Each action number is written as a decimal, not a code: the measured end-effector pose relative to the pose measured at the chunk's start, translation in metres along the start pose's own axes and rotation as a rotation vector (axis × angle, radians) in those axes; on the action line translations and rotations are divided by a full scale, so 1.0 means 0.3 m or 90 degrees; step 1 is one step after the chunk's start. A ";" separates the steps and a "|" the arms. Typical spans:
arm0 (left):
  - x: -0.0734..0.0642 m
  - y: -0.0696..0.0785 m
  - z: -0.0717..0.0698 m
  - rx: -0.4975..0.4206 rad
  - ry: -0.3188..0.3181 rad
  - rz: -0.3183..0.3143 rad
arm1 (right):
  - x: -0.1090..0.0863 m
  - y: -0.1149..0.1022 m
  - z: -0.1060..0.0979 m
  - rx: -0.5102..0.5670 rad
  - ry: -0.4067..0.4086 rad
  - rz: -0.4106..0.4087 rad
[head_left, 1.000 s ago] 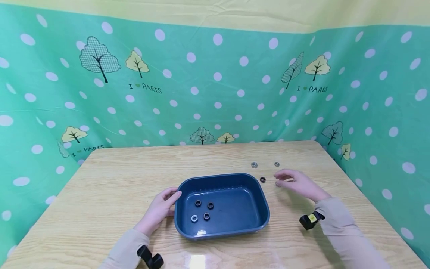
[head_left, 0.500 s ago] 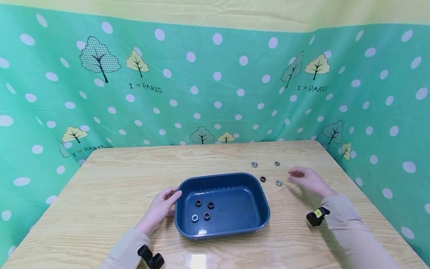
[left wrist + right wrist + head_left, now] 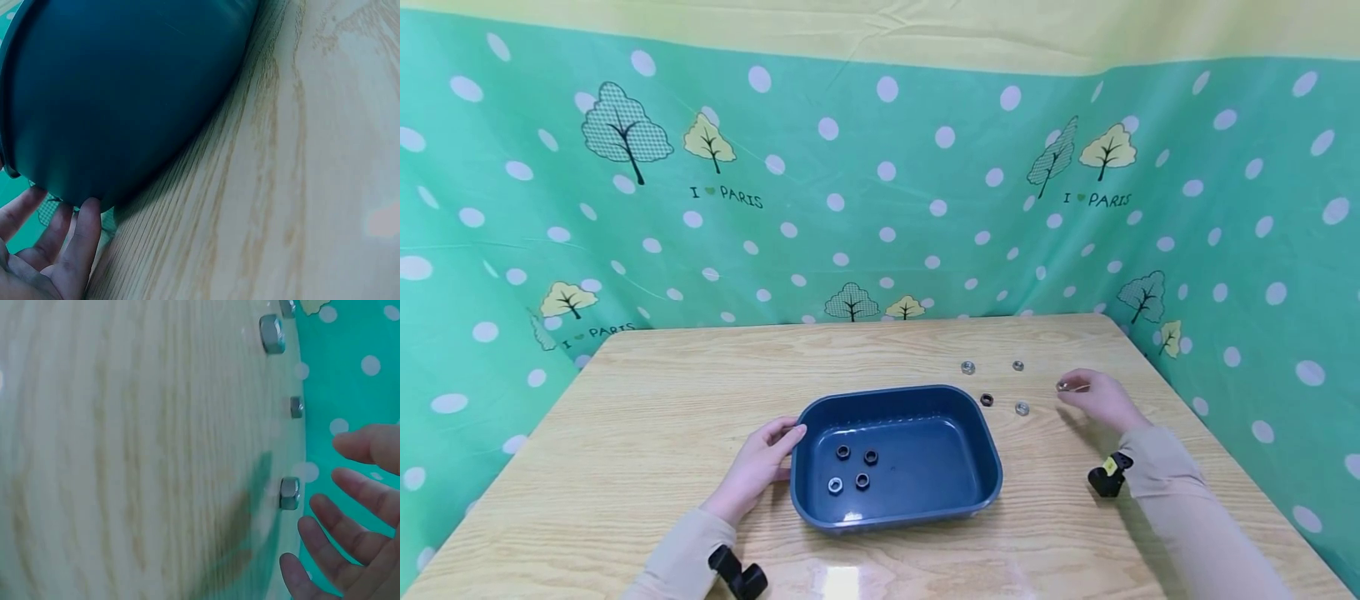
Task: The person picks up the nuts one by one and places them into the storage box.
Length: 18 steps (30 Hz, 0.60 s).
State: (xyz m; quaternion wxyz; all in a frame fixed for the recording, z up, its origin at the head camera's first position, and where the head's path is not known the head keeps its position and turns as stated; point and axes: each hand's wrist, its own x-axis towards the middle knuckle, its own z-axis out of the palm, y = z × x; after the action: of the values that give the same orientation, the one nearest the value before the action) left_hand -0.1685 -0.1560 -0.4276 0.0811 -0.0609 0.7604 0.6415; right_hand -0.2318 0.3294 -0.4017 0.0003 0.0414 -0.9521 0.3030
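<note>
Pinching blue tub (image 3: 932, 467) at nine o'clock with left hand (image 3: 756, 462), likely for steadiness; holding right hand (image 3: 1101, 400) spread-fingered near two-o'clock hex nut (image 3: 289, 493).

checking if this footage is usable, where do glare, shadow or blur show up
Head: white glare on the table at the bottom edge, soft shadow below the right hand. Left wrist: a glare patch at the right edge, tray in dark shade. Right wrist: a dark shadow across the table, wood grain blurred at left.

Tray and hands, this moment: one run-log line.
left hand: grips blue tray rim | right hand: beside silver nut, contact unclear | in tray: four nuts | on table: four other nuts
</note>
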 end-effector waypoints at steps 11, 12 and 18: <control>-0.001 -0.002 -0.001 0.003 0.000 0.000 | 0.026 0.027 -0.002 -0.021 0.005 0.054; 0.001 -0.003 0.000 0.001 0.001 -0.001 | 0.030 0.030 -0.001 -0.024 0.002 0.059; 0.008 -0.007 0.003 0.005 0.008 -0.006 | 0.046 0.035 0.008 -0.055 0.001 0.068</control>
State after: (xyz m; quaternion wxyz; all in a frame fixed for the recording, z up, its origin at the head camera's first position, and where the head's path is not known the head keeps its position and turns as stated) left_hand -0.1703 -0.1555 -0.4302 0.0795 -0.0682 0.7629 0.6380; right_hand -0.2464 0.3356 -0.4094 -0.0135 -0.0099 -0.9651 0.2612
